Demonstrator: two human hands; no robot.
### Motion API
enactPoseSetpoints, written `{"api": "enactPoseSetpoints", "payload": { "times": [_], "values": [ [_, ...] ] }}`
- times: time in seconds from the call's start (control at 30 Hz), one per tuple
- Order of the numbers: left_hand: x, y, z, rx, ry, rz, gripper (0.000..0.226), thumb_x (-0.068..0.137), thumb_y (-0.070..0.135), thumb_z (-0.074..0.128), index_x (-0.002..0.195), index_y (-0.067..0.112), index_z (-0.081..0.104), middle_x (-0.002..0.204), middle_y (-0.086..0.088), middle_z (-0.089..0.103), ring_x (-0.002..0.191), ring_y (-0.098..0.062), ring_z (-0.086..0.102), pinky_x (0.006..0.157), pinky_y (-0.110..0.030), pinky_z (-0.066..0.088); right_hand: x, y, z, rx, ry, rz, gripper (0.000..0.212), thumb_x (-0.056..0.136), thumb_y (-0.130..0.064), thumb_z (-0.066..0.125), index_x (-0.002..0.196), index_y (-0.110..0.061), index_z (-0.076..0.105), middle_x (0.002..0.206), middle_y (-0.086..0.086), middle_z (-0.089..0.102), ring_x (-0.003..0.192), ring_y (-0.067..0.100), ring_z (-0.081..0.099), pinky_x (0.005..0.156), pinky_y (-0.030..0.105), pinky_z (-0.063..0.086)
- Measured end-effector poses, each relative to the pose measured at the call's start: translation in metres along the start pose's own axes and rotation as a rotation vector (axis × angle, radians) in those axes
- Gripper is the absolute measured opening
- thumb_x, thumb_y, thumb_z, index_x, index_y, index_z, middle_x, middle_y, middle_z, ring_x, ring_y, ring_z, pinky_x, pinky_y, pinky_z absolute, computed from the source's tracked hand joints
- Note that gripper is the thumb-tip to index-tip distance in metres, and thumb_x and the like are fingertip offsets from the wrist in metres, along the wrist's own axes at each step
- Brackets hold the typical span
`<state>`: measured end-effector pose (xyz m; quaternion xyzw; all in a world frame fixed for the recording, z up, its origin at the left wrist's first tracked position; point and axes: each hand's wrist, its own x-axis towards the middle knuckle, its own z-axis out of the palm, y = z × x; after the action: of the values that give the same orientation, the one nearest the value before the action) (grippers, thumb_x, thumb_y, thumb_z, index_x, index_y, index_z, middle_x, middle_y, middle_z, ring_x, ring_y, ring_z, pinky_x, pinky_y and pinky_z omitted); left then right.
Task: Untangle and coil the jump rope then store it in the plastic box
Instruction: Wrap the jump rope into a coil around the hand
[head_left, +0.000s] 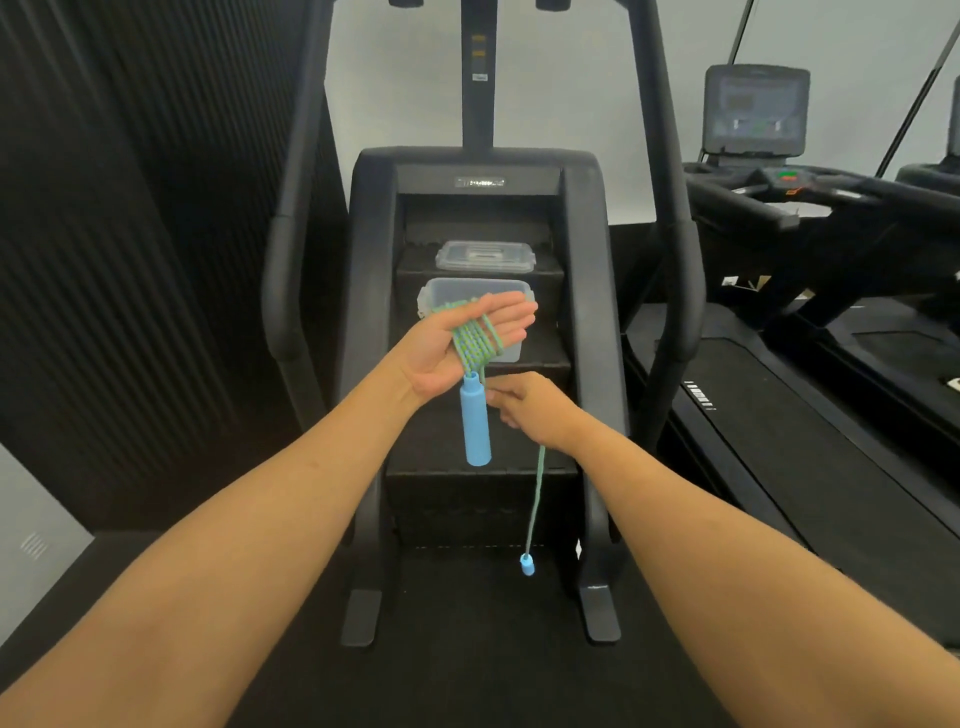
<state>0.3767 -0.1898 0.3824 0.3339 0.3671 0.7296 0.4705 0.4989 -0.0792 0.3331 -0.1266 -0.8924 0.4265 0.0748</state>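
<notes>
1. The left hand (462, 343) was held flat, fingers spread open, serving as a former: several turns of the jump rope (475, 345) lay wound across its palm.
2. One blue handle (476, 422) hung below that palm, likely as an anchor for the coil.
3. The right hand (530, 410) was pinched shut on the free strand, feeding it; the second handle (527, 565) dangled below.
4. The plastic box (475, 296) sat open on a stair-machine step (540, 364), its lid (485, 255) on the step above, ready for the coil.
</notes>
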Motion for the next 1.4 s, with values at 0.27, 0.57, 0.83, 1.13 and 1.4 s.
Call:
{"api": "enactPoseSetpoints", "payload": {
  "times": [0.27, 0.57, 0.83, 1.13, 1.4],
  "values": [
    [-0.019, -0.015, -0.020, 0.570, -0.038, -0.440, 0.069, 0.106, 0.056, 0.031, 0.141, 0.002, 0.056, 0.137, -0.012, 0.064, 0.125, -0.017, 0.062, 0.108, -0.032, 0.046, 0.015, -0.061, -0.085, -0.207, -0.356, 0.012, 0.027, 0.097, -0.041, 0.065, 0.091, -0.017, 0.077, 0.062, -0.006, 0.044, 0.056, 0.010, 0.035, 0.054, 0.022, 0.034],
    [-0.024, -0.003, 0.016, 0.191, -0.514, -0.420, 0.084, 0.100, 0.057, 0.024, 0.149, -0.010, 0.036, 0.156, -0.030, 0.037, 0.148, -0.040, 0.035, 0.122, -0.048, 0.030, 0.019, -0.041, -0.110, 0.003, -0.210, -0.035, 0.041, 0.089, -0.043, 0.073, 0.096, -0.002, 0.074, 0.056, -0.006, 0.039, 0.055, 0.011, 0.032, 0.055, 0.024, 0.030],
    [-0.001, -0.003, 0.027, -0.121, -0.292, -0.008, 0.046, 0.104, 0.011, 0.032, 0.146, -0.006, 0.044, 0.152, -0.023, 0.046, 0.143, -0.033, 0.044, 0.118, -0.044, 0.037, 0.005, -0.012, -0.057, 0.409, -0.060, 0.027, 0.024, 0.106, -0.016, 0.046, 0.090, -0.017, 0.063, 0.059, 0.000, 0.041, 0.052, 0.010, 0.034, 0.053, 0.027, 0.028],
    [0.005, -0.032, -0.018, 0.326, 0.200, -0.148, 0.037, 0.104, 0.025, 0.052, 0.127, -0.002, 0.063, 0.103, -0.013, 0.074, 0.082, -0.027, 0.069, 0.066, -0.034, 0.059, 0.000, -0.042, -0.047, -0.248, -0.231, 0.009, 0.030, 0.105, -0.029, 0.054, 0.093, -0.007, 0.072, 0.067, -0.005, 0.051, 0.059, 0.010, 0.044, 0.057, 0.021, 0.038],
    [-0.014, -0.017, 0.009, 0.192, -0.258, -0.563, 0.129, 0.076, 0.091, 0.009, 0.141, -0.015, 0.042, 0.144, -0.035, 0.050, 0.139, -0.040, 0.048, 0.113, -0.044, 0.044, 0.002, -0.064, -0.078, -0.185, -0.170, -0.029, 0.037, 0.097, -0.038, 0.066, 0.078, -0.006, 0.067, 0.062, 0.002, 0.050, 0.051, 0.007, 0.041, 0.051, 0.015, 0.040]
  ]
}}
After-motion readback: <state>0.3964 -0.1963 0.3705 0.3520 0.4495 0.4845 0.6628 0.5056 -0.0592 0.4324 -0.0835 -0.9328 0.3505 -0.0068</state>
